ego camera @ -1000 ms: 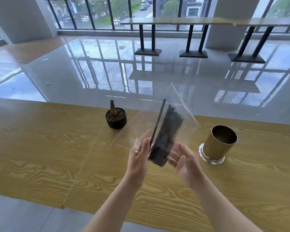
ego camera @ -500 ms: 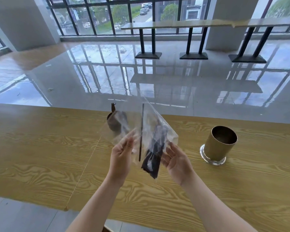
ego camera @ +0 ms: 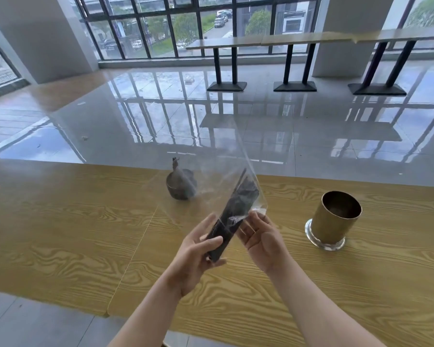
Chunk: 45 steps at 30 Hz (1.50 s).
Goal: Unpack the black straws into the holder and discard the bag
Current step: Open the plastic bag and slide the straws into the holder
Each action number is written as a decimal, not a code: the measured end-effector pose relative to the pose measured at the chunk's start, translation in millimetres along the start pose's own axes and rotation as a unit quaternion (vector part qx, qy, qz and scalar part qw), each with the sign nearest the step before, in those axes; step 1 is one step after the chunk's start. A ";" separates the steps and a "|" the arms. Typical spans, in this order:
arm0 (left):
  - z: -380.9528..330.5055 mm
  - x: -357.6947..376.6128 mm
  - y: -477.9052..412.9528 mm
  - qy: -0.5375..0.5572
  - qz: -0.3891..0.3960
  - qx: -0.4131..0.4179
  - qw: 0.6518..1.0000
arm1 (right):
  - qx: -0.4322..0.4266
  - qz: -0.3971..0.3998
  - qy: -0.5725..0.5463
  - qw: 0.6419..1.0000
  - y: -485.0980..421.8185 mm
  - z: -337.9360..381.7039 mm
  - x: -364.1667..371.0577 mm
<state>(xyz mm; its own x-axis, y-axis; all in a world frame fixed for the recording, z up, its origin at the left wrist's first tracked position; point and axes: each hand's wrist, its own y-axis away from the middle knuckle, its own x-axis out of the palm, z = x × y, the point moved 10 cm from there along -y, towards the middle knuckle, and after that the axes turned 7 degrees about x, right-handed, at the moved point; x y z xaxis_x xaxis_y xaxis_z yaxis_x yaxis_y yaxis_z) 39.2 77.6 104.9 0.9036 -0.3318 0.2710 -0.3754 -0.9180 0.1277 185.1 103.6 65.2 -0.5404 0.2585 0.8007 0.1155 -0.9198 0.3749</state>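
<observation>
A clear plastic bag (ego camera: 211,176) is held up over the wooden table (ego camera: 73,234), and a bundle of black straws (ego camera: 238,206) lies slanted inside it. My left hand (ego camera: 198,254) grips the lower end of the bundle through the plastic. My right hand (ego camera: 261,236) pinches the bag beside the bundle, fingers on the plastic. A gold cylindrical holder (ego camera: 333,219) on a clear base stands upright and empty to the right of my hands, apart from them.
A small black pot with a plant stub (ego camera: 181,184) sits behind the bag, seen blurred through the plastic. The table's near edge runs below my forearms. Glossy floor, high tables (ego camera: 298,38) and windows lie beyond.
The bag and straws have tilted, top end leaning right. My left hand slid down to the bundle's lower end, and my right hand shifted to the bag's right side.
</observation>
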 end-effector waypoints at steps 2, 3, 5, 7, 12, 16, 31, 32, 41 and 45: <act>2.0 9.5 -2.1 -0.007 0.014 0.007 1.000 | -0.005 0.006 0.017 1.000 1.0 3.0 3.6; 1.3 11.7 -3.1 -0.001 0.007 0.013 1.000 | -0.008 0.005 0.025 1.000 2.2 5.5 5.0; -1.0 13.0 -5.0 0.014 -0.008 0.021 1.000 | -0.014 0.007 0.049 0.999 4.8 12.2 8.4; -2.0 10.9 -5.8 0.028 -0.017 0.026 0.999 | -0.018 0.004 0.082 0.996 8.2 18.7 11.7; -8.7 -0.3 -7.1 0.076 -0.031 0.039 0.996 | -0.023 -0.055 0.208 0.976 20.4 31.4 4.7; -20.2 -0.6 -10.1 0.111 -0.023 0.047 0.992 | -0.305 -0.115 0.485 0.811 61.6 70.9 21.4; -39.1 1.9 -11.3 0.096 -0.022 0.066 0.993 | -0.526 -0.002 0.694 0.492 101.0 75.1 100.3; -38.4 -1.4 -10.2 0.092 -0.028 0.065 0.993 | -0.505 -0.036 0.660 0.556 98.9 89.4 95.9; -37.9 -4.1 -5.8 0.074 -0.028 0.057 0.995 | -0.381 -0.028 0.680 0.626 86.8 102.1 92.3; -35.9 8.5 -6.9 0.030 -0.019 0.062 0.997 | -0.482 0.004 0.774 0.410 105.3 65.2 139.1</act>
<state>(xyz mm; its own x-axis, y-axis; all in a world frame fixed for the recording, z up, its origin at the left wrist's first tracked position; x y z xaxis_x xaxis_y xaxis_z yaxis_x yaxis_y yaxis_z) 42.1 89.0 140.6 0.9013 -0.2860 0.3253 -0.3094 -0.9507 0.0214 176.4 61.9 246.5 -0.5114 0.4430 -0.7364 0.1433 -0.8010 -0.5813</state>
